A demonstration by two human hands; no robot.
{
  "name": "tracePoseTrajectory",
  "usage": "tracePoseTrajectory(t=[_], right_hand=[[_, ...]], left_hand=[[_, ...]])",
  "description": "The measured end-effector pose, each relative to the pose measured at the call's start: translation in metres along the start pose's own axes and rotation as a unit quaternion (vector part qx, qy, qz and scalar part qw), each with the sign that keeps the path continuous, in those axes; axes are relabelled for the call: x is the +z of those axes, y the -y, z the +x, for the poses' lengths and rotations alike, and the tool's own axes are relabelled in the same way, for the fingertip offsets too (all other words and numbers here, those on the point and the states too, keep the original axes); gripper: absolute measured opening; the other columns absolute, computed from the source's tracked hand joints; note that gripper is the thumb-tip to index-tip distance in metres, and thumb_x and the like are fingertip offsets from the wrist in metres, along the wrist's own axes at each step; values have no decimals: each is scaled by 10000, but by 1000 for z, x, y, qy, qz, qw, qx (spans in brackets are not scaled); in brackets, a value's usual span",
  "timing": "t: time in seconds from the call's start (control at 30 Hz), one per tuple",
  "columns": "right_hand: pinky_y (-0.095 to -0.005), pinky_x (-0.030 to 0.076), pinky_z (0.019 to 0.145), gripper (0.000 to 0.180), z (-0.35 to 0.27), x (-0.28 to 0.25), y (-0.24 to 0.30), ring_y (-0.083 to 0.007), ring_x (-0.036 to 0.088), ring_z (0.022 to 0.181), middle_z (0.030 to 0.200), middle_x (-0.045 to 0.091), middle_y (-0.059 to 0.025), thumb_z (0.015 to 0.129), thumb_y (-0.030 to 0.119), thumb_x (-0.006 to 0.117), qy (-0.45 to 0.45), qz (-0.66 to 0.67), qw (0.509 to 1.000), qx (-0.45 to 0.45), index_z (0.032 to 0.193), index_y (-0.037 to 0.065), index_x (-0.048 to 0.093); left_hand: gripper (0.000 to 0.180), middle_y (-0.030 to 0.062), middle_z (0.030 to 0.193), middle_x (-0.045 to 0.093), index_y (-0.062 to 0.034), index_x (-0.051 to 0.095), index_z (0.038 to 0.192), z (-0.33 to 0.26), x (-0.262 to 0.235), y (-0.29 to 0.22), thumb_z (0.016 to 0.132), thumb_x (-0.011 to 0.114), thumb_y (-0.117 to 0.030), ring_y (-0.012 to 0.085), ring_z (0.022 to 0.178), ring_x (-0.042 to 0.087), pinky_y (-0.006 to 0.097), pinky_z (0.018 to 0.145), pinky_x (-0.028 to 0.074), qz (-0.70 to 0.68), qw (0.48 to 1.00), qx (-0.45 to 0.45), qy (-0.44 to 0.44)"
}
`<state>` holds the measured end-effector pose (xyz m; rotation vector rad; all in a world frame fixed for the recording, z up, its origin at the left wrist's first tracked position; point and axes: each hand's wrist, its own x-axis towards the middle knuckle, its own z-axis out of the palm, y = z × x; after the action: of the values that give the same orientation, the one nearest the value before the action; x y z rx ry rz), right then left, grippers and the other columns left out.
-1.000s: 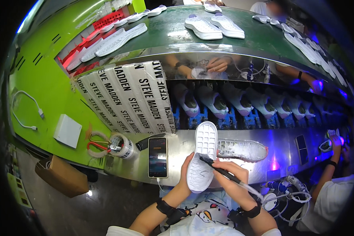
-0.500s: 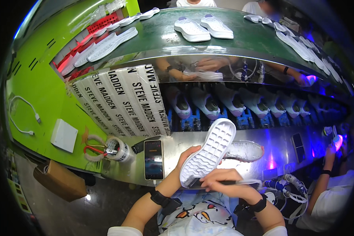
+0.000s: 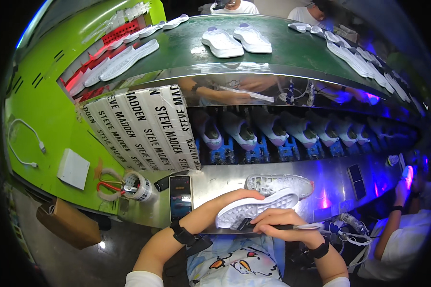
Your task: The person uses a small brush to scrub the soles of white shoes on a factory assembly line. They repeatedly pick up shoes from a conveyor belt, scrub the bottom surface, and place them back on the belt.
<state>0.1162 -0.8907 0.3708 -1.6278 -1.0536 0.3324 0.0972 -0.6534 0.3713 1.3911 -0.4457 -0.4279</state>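
Note:
My left hand (image 3: 246,195) grips a white shoe sole (image 3: 261,204) along its far edge, holding it tilted above the bench front. My right hand (image 3: 282,222) is closed round a brush (image 3: 245,224) with a dark head and a pale handle end. The dark head meets the near edge of the sole at its left end; whether it touches the inside is hard to see. Just behind, a second white sole (image 3: 259,181) with a waffle-like pattern lies on the metal bench (image 3: 215,184), partly covered by the held one.
Left of my hands lie a phone (image 3: 180,196) and a white tub (image 3: 143,186) with red-handled scissors. A printed cardboard panel (image 3: 143,129) stands behind them. Several shoes (image 3: 244,131) line the recessed shelf. White soles (image 3: 220,43) rest on the green belt (image 3: 187,52). A co-worker's arm (image 3: 392,225) is at right.
The sole has turned from upright, tread showing, to lying lower and more level, its side edge in view. My left hand has moved over its far side. The brush stays near its left end.

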Motion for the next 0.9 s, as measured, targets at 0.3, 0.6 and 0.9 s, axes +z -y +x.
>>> tracePoseTrajectory(t=[0.3, 0.6, 0.9], right_hand=[[-252, 534, 634, 149, -25, -19, -30, -141, 672, 670, 863, 682, -98, 882, 61, 590, -49, 18, 989, 138, 880, -28, 710], [-256, 465, 577, 186, -6, 2, -8, -143, 627, 636, 858, 689, -139, 916, 72, 556, -381, -151, 912, -9, 882, -54, 688], [-324, 401, 701, 474, -11, -2, 42, -189, 471, 669, 670, 527, -106, 988, 317, 439, -501, 46, 847, -171, 699, -25, 595]], left_hand=[[413, 106, 972, 695, 24, 684, 1098, 41, -13, 41, 868, 656, -318, 127, 749, 640, 232, 656, 487, 22, 964, -256, -70], [519, 201, 1072, 661, 30, 544, 1248, 35, 18, 70, 964, 437, -391, 271, 886, 674, 334, 796, 550, -471, 876, -88, -49], [432, 302, 1200, 552, 130, 433, 1273, 53, -97, -149, 1017, 332, -202, 366, 1136, 574, 385, 937, 537, -545, 822, 165, 33]])
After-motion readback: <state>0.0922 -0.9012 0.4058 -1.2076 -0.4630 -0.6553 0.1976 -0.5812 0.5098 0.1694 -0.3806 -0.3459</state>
